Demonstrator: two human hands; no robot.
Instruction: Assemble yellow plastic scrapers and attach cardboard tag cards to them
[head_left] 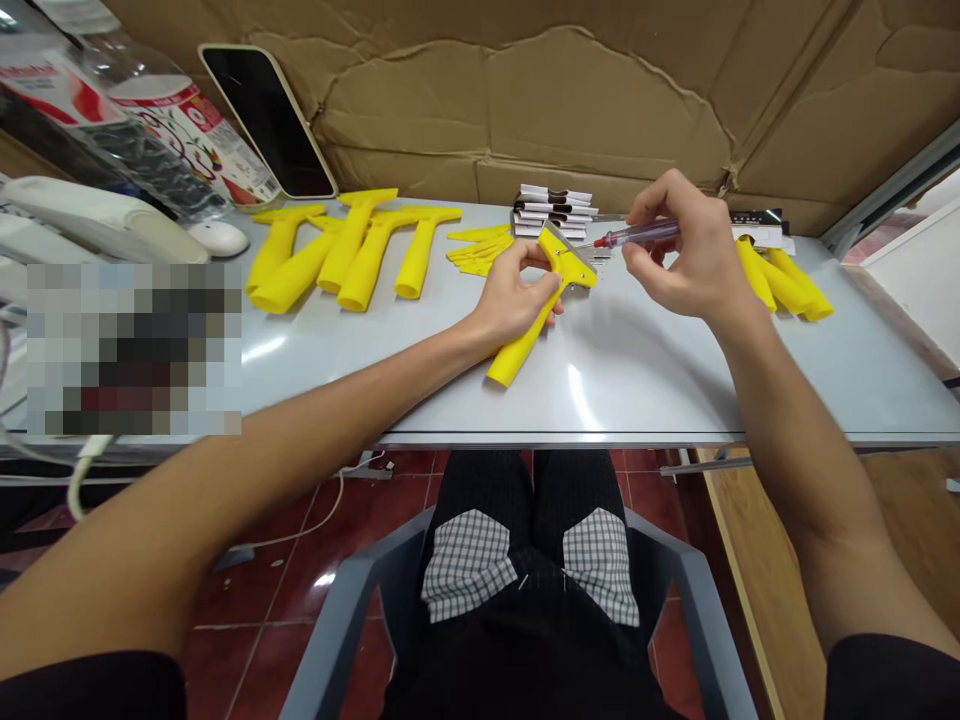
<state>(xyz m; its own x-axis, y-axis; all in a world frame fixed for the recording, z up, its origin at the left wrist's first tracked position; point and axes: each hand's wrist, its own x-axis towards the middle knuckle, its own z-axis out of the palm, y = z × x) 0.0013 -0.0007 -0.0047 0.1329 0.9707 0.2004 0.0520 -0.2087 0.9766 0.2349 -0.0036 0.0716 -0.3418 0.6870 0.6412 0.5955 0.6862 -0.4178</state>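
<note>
While beside bottles point(196, 135), phone point(270, 120) (behind handles point(349, 240))

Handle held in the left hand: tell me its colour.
The handle in the left hand is yellow, seen best in the head view, the only one.

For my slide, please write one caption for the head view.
Left hand grips a yellow T-shaped handle; right hand holds a screwdriver at its wide end.
</note>
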